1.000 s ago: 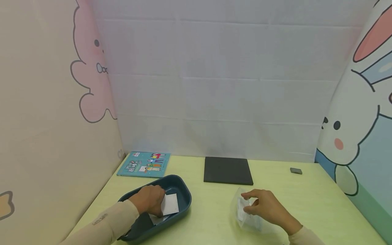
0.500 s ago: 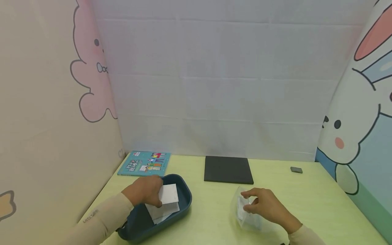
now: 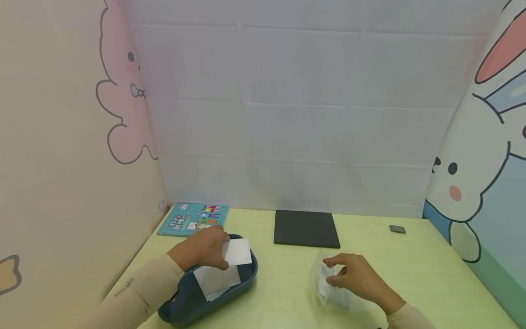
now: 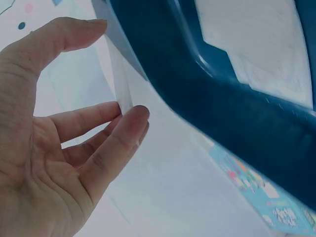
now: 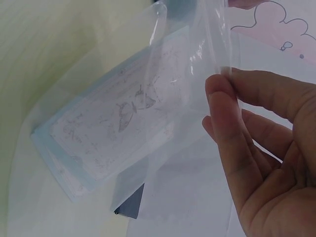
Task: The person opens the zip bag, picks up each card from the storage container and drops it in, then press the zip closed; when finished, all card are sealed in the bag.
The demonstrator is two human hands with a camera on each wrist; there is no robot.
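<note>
Over the dark blue tray (image 3: pixel 244 289) at the left, my left hand (image 3: pixel 201 249) pinches a small flat white card or packet (image 3: pixel 238 252) between thumb and fingers. Seen from the left wrist, that white piece (image 4: pixel 120 81) shows nearly edge-on. More flat white pieces (image 3: pixel 215 279) lie in the tray, overlapping, beneath the hand. At the right, my right hand (image 3: pixel 357 276) pinches the upper edge of a clear plastic bag (image 3: pixel 343 299). Inside the bag the right wrist view shows a pale packet (image 5: pixel 131 106) printed with a butterfly and a light blue border.
A turquoise picture book (image 3: pixel 193 220) lies at the back left, partly behind the left hand. A flat black square board (image 3: pixel 306 229) sits at the back middle. Farther right is a small grey block (image 3: pixel 397 229). Cloth walls enclose the pale yellow table (image 3: pixel 431 274).
My left hand has risen out of the tray with the white piece and shifted slightly right, uncovering the pieces beneath. My right hand and the bag stay in place.
</note>
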